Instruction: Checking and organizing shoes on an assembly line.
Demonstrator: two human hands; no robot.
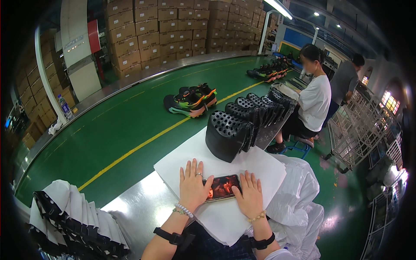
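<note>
On my feed the smartphone [222,187] lies sideways, screen up, on white paper sheets [221,221], between the wearer's hands. The left hand [193,184] rests with fingers extended, thumb at the phone's left end; the right hand [249,195] is likewise spread, thumb over the right end. I see neither closed around it. My worry is the loose paper: a push from either palm could slide a sheet and carry the phone toward the near edge. A forward bump might also topple the black perforated shoe parts [227,134] just beyond, packed in a row. Those look leathery, punched with round holes; the paper is smooth and matte. To the right sags crinkled translucent plastic [299,186]; left, a metal table [138,199] gleams; farther, chunky-soled sneakers [190,100] sit on a green surface [108,130].
</note>
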